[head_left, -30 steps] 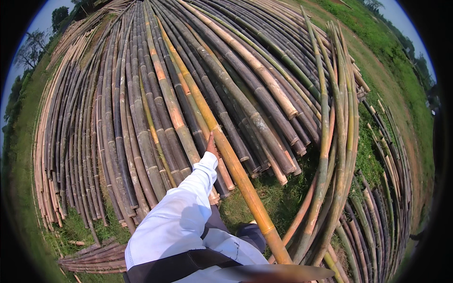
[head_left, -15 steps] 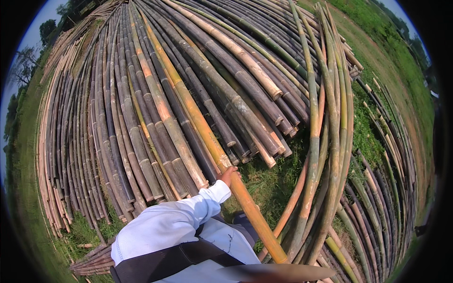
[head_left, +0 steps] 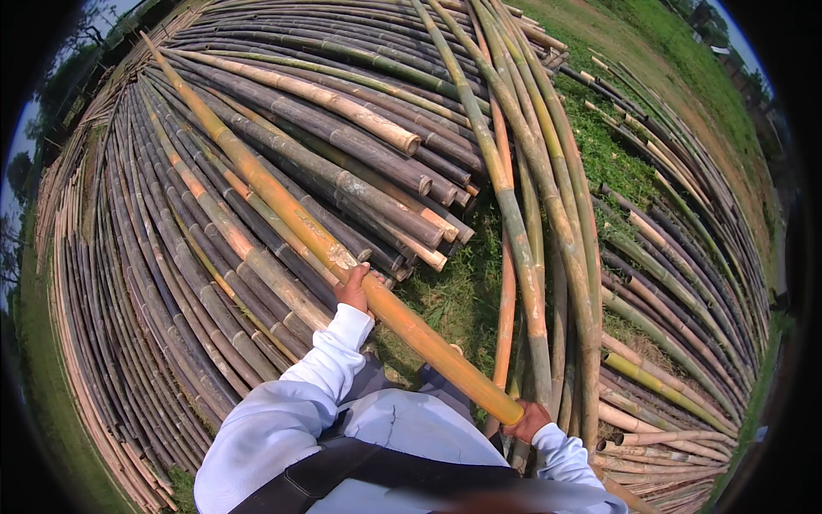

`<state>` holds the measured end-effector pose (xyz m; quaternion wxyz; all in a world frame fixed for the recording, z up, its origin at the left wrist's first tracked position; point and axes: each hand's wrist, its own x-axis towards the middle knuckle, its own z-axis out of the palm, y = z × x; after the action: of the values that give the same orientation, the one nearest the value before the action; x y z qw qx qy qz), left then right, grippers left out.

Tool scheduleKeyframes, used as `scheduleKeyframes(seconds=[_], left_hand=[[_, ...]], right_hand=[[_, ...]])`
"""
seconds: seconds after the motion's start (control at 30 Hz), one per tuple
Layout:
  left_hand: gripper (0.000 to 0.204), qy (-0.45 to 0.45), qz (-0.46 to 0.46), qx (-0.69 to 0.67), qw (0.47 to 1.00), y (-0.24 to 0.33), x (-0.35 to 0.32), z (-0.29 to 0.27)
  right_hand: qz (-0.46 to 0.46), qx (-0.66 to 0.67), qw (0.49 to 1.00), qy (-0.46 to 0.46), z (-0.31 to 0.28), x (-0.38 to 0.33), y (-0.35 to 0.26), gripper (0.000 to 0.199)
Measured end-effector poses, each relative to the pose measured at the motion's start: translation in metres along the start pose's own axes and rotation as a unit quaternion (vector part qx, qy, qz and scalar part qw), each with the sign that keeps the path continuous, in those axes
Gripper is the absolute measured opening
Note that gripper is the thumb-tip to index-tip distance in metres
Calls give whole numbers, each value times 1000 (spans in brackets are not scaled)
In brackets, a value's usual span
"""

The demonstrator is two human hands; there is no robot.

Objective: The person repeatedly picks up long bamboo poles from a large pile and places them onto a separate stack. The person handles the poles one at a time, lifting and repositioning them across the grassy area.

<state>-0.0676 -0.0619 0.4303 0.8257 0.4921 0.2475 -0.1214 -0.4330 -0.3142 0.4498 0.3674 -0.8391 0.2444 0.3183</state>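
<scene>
bamboo pole (head_left: 342, 257), yellow-orange and long, runs slantwise from its cut end just before the person's body up and away to the upper left, over the big stack. its near end rests at the right hand (head_left: 529, 421), which is curled about the end of the pole, the fingers wrapped under it; a white cuff shows just below the wrist. further up the pole the left hand (head_left: 353, 289) is closed on it from the near side, thumb up against the bamboo, with the white sleeve (head_left: 295, 394) of that arm stretching back to the body. a dark strap (head_left: 360, 467) crosses the pale shirt at the bottom edge.

under and just past the hands lies a patch of grass (head_left: 454, 291), with what may be a foot showing in it, too small to tell. to the right of the grass a bundle of thin greenish and orange poles (head_left: 548, 214) runs almost straight away from the person, close beside the right hand. left of the grass the cut ends (head_left: 428, 231) of thick grey-brown poles face the viewer, stacked in layers; the held pole lies above these. the main stack (head_left: 171, 257) of weathered grey bamboo fans out wide to the left and far ahead. more poles (head_left: 685, 283) lie on the ground at the far right, with green field (head_left: 676, 77) beyond them.
</scene>
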Motion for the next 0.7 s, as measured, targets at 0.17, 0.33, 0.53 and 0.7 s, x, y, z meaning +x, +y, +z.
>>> scheduleKeyframes(seconds=[0.17, 0.33, 0.53, 0.7], left_hand=[[25, -74, -8, -11, 997, 25, 46, 40], [36, -93, -67, -7, 993, 7, 52, 80], [40, -198, -157, 1, 968, -49, 25, 116], [38, -253, -232, -5, 939, -104, 12, 155]], right_hand=[[8, 1, 999, 50, -26, 3, -44, 52], [12, -58, 989, 138, -33, -16, -51, 53], [106, -62, 965, 232, -12, -43, -7, 45], [142, -45, 947, 286, 0, -57, 33, 45]])
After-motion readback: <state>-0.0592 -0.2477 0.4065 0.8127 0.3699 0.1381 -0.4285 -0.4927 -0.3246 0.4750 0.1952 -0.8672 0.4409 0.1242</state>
